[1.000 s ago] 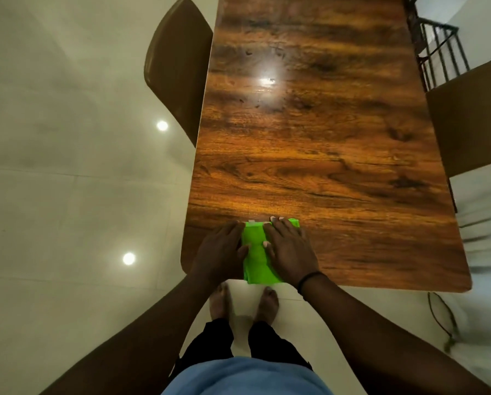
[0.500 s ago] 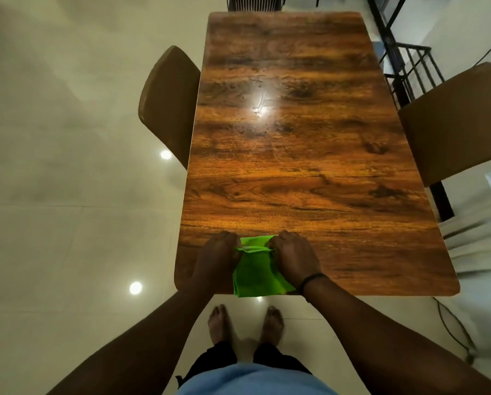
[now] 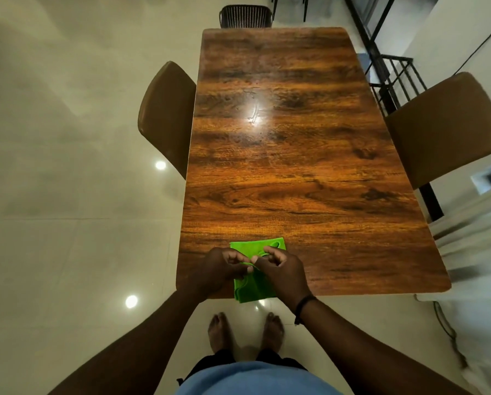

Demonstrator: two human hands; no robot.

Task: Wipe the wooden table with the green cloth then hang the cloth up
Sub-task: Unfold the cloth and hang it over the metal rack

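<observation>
The green cloth (image 3: 251, 289) lies folded at the near edge of the wooden table (image 3: 295, 166), its lower end hanging a little over the edge. My left hand (image 3: 220, 270) and my right hand (image 3: 281, 270) are side by side above it, each pinching a raised fold of the cloth between fingertips. Another part of the cloth shows flat on the table just beyond my fingers. A black band sits on my right wrist.
A brown chair (image 3: 165, 118) is tucked in at the table's left side and another brown chair (image 3: 443, 129) at the right. A dark woven chair (image 3: 245, 17) stands at the far end. A black metal railing (image 3: 392, 78) runs behind the right side. My bare feet stand below the table edge.
My hands went from pressing flat on the cloth to pinching it and lifting a fold. The view pulled back, so the whole table now shows.
</observation>
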